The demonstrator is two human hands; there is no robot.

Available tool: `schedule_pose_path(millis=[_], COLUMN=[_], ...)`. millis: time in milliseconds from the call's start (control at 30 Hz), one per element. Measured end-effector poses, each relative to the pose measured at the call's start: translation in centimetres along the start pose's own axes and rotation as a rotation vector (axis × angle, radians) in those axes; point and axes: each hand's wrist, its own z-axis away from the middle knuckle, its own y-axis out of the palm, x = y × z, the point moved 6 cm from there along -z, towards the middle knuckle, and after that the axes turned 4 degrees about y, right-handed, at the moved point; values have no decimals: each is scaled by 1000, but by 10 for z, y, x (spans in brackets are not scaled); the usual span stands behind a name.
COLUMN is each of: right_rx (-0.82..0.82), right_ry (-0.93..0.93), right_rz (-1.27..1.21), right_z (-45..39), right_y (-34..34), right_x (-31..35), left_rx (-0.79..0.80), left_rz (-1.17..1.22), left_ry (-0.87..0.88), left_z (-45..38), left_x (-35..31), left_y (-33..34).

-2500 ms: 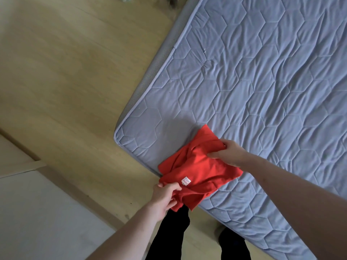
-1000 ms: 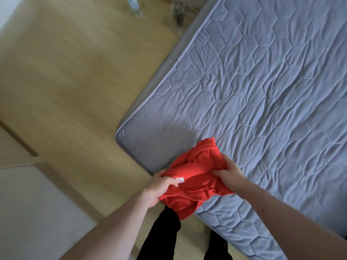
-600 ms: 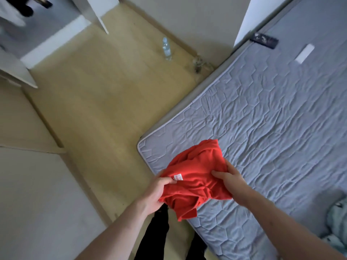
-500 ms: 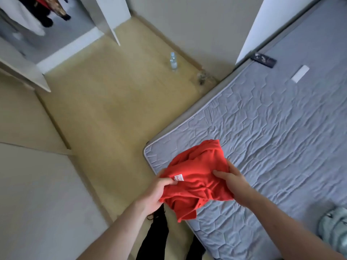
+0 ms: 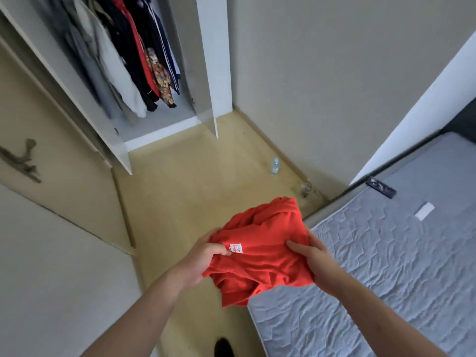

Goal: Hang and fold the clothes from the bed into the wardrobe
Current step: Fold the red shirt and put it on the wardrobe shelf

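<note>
- Both hands grip one folded red garment (image 5: 262, 256) from opposite sides: the left hand (image 5: 199, 258) has its thumb curled over the top edge beside a small white label (image 5: 236, 248), and the right hand (image 5: 313, 256) lays its thumb on top with the fingers tucked underneath. The bundle hangs in the air in front of the person, just off the corner of the bed (image 5: 386, 266), above the wooden floor (image 5: 193, 189).
- Ahead, the wardrobe (image 5: 159, 99) stands with its doors open; a row of hung clothes (image 5: 134, 63) fills the rail, and the white base beneath them shows.
- From where I stand, the garment looks soft and light, a thin knit with no stiffness at all. Its lower corner droops below the hands, so I judge the fold would fall apart if either side let go.
- A hold from both sides with a palm below seems right to me; a one-handed pinch would probably let the layers slide open.
- On the floor by the wall stands a small plastic bottle (image 5: 275, 166), well apart from the person's path as far as I can tell.
- On the mattress lie a dark remote (image 5: 380, 187) and a small white slip (image 5: 424, 211).
</note>
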Motion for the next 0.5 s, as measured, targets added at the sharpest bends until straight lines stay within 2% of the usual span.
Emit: schedule_pose_path(millis=[200, 500], right_rx=[25, 139], right_ry=[-82, -174], right_rz=[-9, 144], right_z=[-33, -111], right_y=[98, 211], right_x=[72, 187], left_rx=[-27, -99], left_rz=[-13, -15], left_ry=[119, 255], left_z=[-5, -37], left_x=[-101, -235], left_y=[-72, -157])
